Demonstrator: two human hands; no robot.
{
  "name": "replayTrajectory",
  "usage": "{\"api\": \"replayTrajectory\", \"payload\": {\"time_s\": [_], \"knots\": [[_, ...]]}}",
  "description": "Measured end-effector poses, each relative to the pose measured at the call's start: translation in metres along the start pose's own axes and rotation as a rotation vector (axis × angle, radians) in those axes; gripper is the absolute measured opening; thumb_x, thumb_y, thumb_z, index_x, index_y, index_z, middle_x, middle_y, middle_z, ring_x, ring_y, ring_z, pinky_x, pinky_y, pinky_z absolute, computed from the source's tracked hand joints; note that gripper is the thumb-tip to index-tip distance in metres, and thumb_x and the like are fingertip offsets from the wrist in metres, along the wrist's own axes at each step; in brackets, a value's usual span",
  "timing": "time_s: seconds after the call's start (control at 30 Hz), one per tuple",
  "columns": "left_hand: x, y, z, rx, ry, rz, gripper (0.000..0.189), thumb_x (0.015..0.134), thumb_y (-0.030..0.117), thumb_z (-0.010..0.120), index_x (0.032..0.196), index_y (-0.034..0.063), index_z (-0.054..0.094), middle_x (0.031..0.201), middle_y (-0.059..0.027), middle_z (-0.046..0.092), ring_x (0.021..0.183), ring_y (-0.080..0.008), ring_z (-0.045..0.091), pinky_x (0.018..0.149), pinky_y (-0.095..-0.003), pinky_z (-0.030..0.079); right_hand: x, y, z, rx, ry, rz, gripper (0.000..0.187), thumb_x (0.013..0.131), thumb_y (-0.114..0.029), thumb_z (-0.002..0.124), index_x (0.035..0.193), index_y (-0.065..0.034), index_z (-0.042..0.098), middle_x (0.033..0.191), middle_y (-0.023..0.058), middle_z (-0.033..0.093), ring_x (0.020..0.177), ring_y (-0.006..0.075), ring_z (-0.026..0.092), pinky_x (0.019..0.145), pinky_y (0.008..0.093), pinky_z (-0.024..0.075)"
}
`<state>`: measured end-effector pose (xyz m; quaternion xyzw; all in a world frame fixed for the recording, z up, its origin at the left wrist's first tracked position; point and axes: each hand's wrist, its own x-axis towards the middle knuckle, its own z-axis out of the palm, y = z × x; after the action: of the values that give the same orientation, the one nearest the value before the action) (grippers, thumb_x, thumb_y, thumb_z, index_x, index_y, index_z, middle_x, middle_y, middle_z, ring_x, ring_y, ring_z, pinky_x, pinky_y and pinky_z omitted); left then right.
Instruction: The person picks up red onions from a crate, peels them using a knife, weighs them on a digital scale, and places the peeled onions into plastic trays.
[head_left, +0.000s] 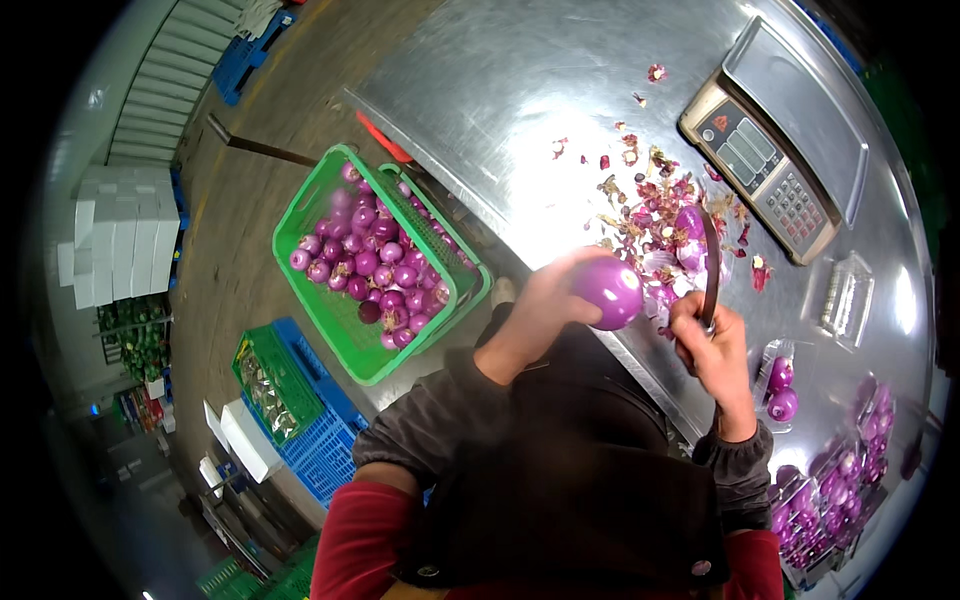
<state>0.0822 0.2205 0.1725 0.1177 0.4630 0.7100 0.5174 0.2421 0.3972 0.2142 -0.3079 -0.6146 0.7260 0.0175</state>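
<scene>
My left hand (547, 304) holds a smooth, peeled red onion (611, 292) above the near edge of the steel table. In my right hand (712, 345) is a knife with a curved, dark blade (711, 262) that points away from me. The blade stands apart from the onion. Beneath and beyond the hands lies a heap of red onion skins and trimmings (660, 217). A purple onion piece (690, 225) shows behind the blade, partly hidden by it. To my left, a green plastic crate (360, 371) holds many red onions (375, 262).
A digital scale (772, 165) with a steel pan sits at the table's far right. Nearer are an unfilled clear plastic tray (847, 300), a tray with two onions (782, 405), and several packed onion trays (832, 487). Blue pallets (322, 442) stand on the floor at left.
</scene>
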Motion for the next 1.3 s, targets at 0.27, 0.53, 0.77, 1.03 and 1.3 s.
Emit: {"api": "replayTrajectory", "payload": {"time_s": [0.27,0.53,0.77,1.03,1.3], "knots": [[0.014,0.013,0.003,-0.404,-0.064,-0.069,0.092,0.055,0.015,0.068,0.141,-0.0023,0.039,0.129,-0.0235,0.055,0.118,-0.0424,0.056,0.105,-0.0539,0.044,0.019,-0.005,-0.020,-0.791,0.380,-0.400,0.046,0.080,-0.009,0.074,0.124,-0.0130,0.062,0.144,0.0152,0.045,0.094,0.0347,0.068,0.079,0.0358,0.0559],[0.037,0.012,0.034,-0.573,-0.025,-0.276,0.081,0.085,0.049,0.071,0.142,0.0024,0.039,0.130,-0.0189,0.053,0.119,-0.0388,0.053,0.105,-0.0535,0.042,-0.002,-0.008,-0.013,-0.762,0.292,-0.561,0.038,0.079,-0.038,0.078,0.078,-0.0057,0.058,0.066,0.0094,0.058,0.058,0.0317,0.061,0.052,0.0396,0.0471],[0.042,0.023,0.065,-0.526,0.031,-0.438,0.064,0.093,0.057,0.055,0.132,0.0056,0.049,0.123,-0.0149,0.059,0.106,-0.0283,0.059,0.082,-0.0402,0.048,-0.008,-0.006,-0.013,-0.970,0.353,-0.535,0.040,0.076,-0.043,0.076,0.075,-0.0085,0.057,0.068,0.0060,0.057,0.062,0.0283,0.061,0.052,0.0388,0.0463],[0.041,0.012,0.051,-0.817,-0.033,-0.602,0.058,0.095,0.049,0.058,0.133,0.0056,0.050,0.131,-0.0165,0.053,0.119,-0.0321,0.050,0.096,-0.0415,0.046,-0.003,0.010,-0.020,-0.990,0.441,-0.544,0.046,0.082,-0.050,0.069,0.073,-0.0062,0.061,0.064,0.0088,0.060,0.059,0.0292,0.063,0.051,0.0386,0.0483],[0.041,0.012,0.053,-0.857,0.043,-0.593,0.060,0.093,0.040,0.063,0.134,-0.0006,0.047,0.129,-0.0219,0.053,0.119,-0.0386,0.049,0.102,-0.0460,0.045,-0.021,0.040,-0.013,-0.128,0.374,-0.346,0.028,0.087,-0.028,0.071,0.103,-0.0045,0.067,0.079,0.0120,0.067,0.074,0.0289,0.066,0.068,0.0364,0.0510]]}}
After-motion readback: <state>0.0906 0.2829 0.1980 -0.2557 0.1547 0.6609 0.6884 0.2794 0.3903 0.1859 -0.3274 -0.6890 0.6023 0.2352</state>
